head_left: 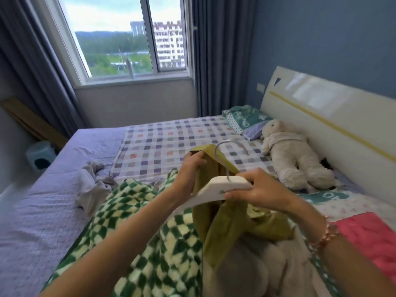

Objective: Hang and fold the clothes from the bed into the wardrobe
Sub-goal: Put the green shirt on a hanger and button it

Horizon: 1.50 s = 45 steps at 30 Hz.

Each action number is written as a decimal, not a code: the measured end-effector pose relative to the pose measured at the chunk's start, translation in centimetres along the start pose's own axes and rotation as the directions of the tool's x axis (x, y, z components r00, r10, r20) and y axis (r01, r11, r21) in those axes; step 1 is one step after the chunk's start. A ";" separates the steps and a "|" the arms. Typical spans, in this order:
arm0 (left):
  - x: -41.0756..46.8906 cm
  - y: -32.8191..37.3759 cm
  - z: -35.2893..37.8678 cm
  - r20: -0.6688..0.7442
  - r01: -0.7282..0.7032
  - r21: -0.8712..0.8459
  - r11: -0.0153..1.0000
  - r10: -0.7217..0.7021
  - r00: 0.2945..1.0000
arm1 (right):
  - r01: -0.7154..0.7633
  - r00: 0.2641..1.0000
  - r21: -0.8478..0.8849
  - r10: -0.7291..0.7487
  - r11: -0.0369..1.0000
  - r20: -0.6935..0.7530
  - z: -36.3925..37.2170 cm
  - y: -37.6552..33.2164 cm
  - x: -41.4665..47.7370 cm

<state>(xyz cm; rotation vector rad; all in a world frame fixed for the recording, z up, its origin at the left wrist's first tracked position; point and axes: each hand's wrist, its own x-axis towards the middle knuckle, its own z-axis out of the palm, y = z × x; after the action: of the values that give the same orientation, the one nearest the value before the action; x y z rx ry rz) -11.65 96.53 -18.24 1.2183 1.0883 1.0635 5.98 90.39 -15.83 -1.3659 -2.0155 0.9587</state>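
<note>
Over the bed (42, 189) I hold an olive-green garment (227, 224) and a white wooden hanger (216, 188) with a metal hook. My left hand (190, 168) pinches the garment's upper edge and lifts it. My right hand (257, 189) grips the hanger's right shoulder, with the green cloth draped under and around the hanger. A green-and-white checkered fleece (150, 243) lies below my arms. Beside it lies a beige garment (252, 269), and a crumpled grey-white piece (94, 185) rests to the left.
A white plush toy (295, 159) lies by the glossy headboard (342, 116), near a teal pillow (246, 121). A checked sheet (171, 142) covers the middle of the bed, a pink quilt (372, 239) the right. Window and grey curtains stand behind; a blue bin (40, 155) is at left.
</note>
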 end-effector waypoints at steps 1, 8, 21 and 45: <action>-0.4 1.1 0.3 -0.003 -0.093 0.127 0.987 0.094 0.996 | 0.015 0.999 -0.004 -0.014 1.000 0.030 -1.7 -2.2 -1.0; -0.7 7.4 -1.1 0.005 -0.345 0.649 0.678 0.449 0.893 | 0.082 0.996 0.133 -0.084 0.988 0.005 -8.7 -10.6 -7.5; -7.5 -0.1 3.1 0.476 -0.313 0.505 0.804 0.042 0.878 | -0.160 0.984 0.112 0.168 0.981 -0.058 -9.6 -6.9 -9.8; -15.5 26.1 -11.9 0.005 -0.382 0.523 0.762 0.445 0.895 | 0.098 0.859 -0.105 -0.138 0.990 -0.492 -12.5 -11.5 -5.6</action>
<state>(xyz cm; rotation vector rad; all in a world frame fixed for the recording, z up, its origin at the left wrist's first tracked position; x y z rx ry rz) -26.76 84.73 8.19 1.9171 1.2773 1.2319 10.80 85.71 0.75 -1.3422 -1.7210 0.4128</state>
